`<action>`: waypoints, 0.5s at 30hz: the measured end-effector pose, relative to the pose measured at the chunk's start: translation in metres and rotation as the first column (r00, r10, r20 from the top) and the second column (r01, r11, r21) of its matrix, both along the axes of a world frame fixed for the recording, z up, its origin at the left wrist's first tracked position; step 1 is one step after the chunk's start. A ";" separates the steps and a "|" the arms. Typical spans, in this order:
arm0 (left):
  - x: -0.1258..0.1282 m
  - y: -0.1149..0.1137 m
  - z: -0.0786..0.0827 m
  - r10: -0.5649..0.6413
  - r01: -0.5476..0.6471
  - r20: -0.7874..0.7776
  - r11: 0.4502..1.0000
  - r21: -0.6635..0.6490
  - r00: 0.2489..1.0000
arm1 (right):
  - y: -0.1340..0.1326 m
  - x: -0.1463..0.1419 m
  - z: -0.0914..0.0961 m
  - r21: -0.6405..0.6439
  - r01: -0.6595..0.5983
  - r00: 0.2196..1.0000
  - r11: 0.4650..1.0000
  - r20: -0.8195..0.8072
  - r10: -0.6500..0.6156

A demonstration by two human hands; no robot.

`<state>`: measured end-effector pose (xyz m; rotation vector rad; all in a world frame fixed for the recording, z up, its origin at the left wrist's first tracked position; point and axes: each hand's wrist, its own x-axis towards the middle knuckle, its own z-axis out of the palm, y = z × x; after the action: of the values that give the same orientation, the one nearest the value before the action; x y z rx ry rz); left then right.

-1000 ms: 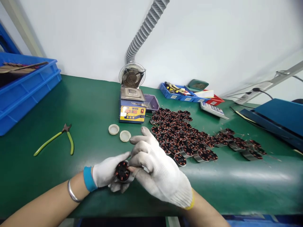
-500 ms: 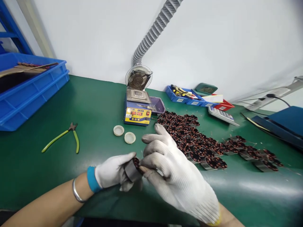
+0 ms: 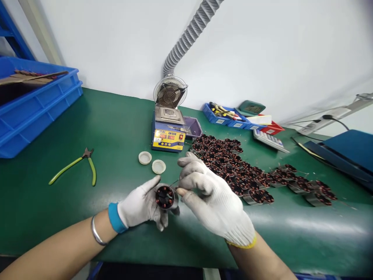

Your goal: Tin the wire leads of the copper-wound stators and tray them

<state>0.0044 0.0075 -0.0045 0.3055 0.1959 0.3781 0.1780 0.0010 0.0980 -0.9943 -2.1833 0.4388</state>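
A motor stator [image 3: 165, 197], a grey metal cylinder with copper windings and a black inner lining, rests in my gloved left hand [image 3: 142, 206]. The fingers wrap beneath it, and its open end faces up towards me. On the stator's right, my gloved right hand [image 3: 208, 194] has thumb and forefinger pinched together at a thin wire lead [image 3: 174, 182] near the rim. Its other fingers are curled. Two small white round dishes [image 3: 151, 162] stand just beyond the hands. Many similar stators [image 3: 233, 167] stand grouped on the green table to the right.
Green-handled cutters [image 3: 87, 153] lie open at left, near a large blue crate [image 3: 43, 105]. A yellow-fronted solder pot [image 3: 167, 134] stands under a grey duct hose [image 3: 189, 39]. Behind are a purple tray [image 3: 194, 126], tool bins [image 3: 217, 118], a calculator [image 3: 269, 140] and a power strip [image 3: 335, 116].
The stator has turned from lying tilted on its side to showing its open end to me. My right hand has drawn back slightly from its rim, thumb and forefinger still pinched.
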 end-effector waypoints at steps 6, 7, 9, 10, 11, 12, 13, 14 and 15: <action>-0.004 -0.001 0.015 0.248 -0.249 -0.143 0.968 0.009 0.958 | 0.004 0.019 -0.028 -0.354 0.078 0.882 0.932 -0.411 -0.229; -0.003 -0.002 0.016 0.260 -0.262 -0.180 0.965 0.015 0.949 | 0.005 0.022 -0.030 -0.405 0.069 0.870 0.912 -0.423 -0.254; -0.002 -0.004 0.018 0.258 -0.258 -0.245 0.966 0.031 0.935 | 0.008 0.025 -0.030 -0.517 0.014 0.897 0.856 -0.372 -0.239; -0.001 -0.005 0.018 0.252 -0.250 -0.270 0.967 0.042 0.929 | 0.009 0.025 -0.028 -0.569 -0.027 0.921 0.822 -0.334 -0.201; 0.000 -0.005 0.018 0.248 -0.242 -0.294 0.969 0.056 0.923 | 0.010 0.025 -0.025 -0.611 -0.070 0.942 0.789 -0.300 -0.149; 0.001 -0.006 0.017 0.247 -0.237 -0.317 0.969 0.071 0.916 | 0.011 0.024 -0.022 -0.640 -0.104 0.957 0.762 -0.272 -0.098; 0.002 -0.006 0.017 0.250 -0.234 -0.339 0.968 0.087 0.907 | 0.013 0.022 -0.019 -0.660 -0.124 0.969 0.741 -0.241 -0.052; 0.003 -0.006 0.017 0.253 -0.231 -0.358 0.967 0.104 0.899 | 0.014 0.020 -0.016 -0.675 -0.129 0.979 0.726 -0.205 -0.016; 0.003 -0.007 0.016 0.259 -0.230 -0.375 0.966 0.120 0.890 | 0.016 0.019 -0.012 -0.688 -0.126 0.986 0.715 -0.168 0.013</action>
<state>0.0075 0.0009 0.0119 0.4285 0.6177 0.5746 0.1965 0.0171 0.0857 -1.2047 -1.9272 1.4120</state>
